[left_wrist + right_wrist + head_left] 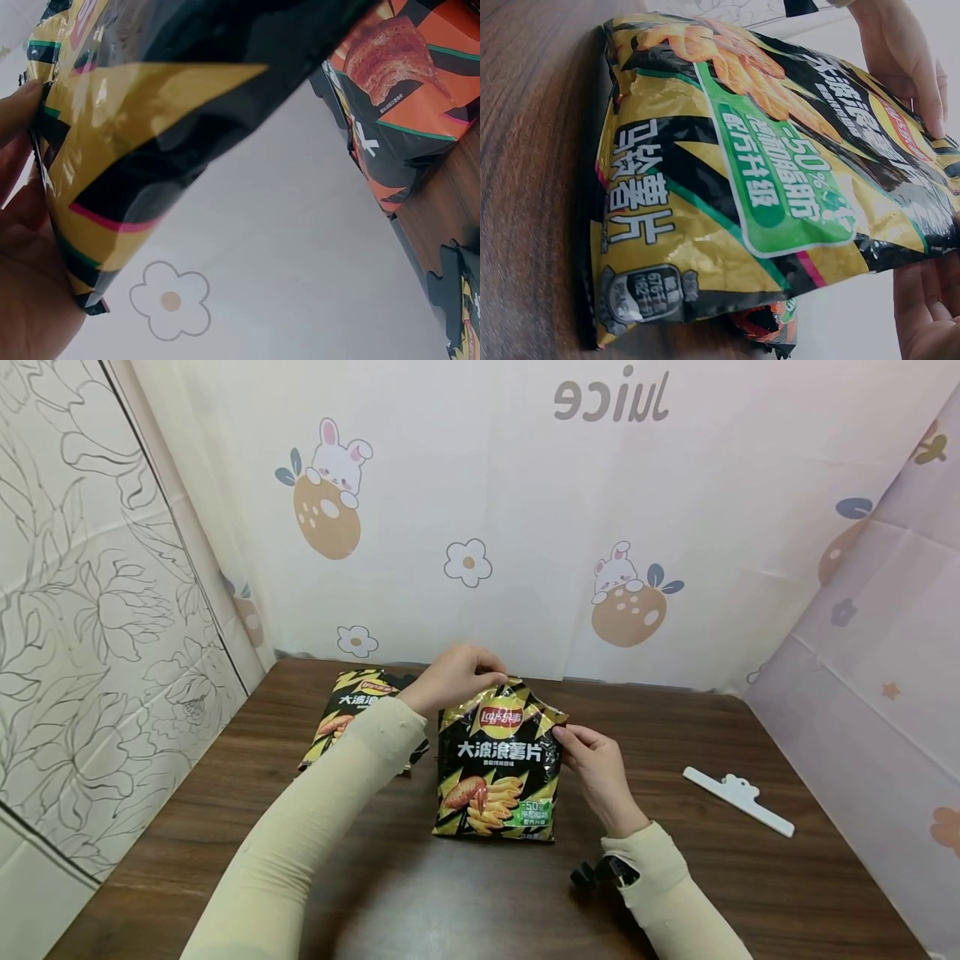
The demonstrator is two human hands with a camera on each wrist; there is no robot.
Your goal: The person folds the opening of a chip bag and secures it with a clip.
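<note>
A black and yellow bag of potato chips stands upright on the table, its printed front toward the head camera. At its top edge, my left hand pinches the packaging between thumb and fingers. My right hand pinches the bag's upper right corner. The right wrist view shows the chip bag tilted across the frame, with the right hand at its lower right end. Up close in the left wrist view, the left hand is at the bag's edge.
A similar chip bag lies to the left, partly hidden by the left forearm. An orange and black bag shows in the left wrist view. A white sealing clip lies on the right of the brown table. Behind hangs a printed curtain.
</note>
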